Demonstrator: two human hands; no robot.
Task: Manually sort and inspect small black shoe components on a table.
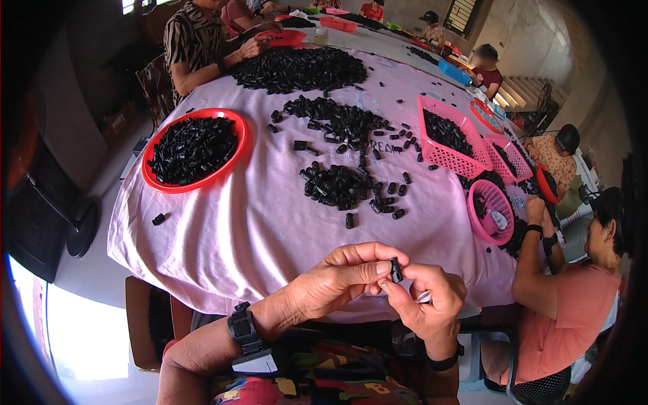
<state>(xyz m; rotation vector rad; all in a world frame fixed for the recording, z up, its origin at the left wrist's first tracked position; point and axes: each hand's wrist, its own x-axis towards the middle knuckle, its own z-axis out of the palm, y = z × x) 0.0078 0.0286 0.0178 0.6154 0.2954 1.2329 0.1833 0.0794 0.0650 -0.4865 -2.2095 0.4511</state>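
Between the thumb and fingers of my left hand sits a small black plastic piece, held above the table's near edge. My right hand is closed close against it, thumb and forefinger at the piece. A small silvery object pokes out of my right fist; its kind is hard to make out. Beyond my hands lies a loose pile of similar black pieces on the pink cloth. To the left, a round red tray is heaped with more of them.
Larger heaps of black pieces spread farther back. Pink baskets and a round pink basket stand at right. A person in a salmon shirt sits close on my right; another in a patterned top works at far left.
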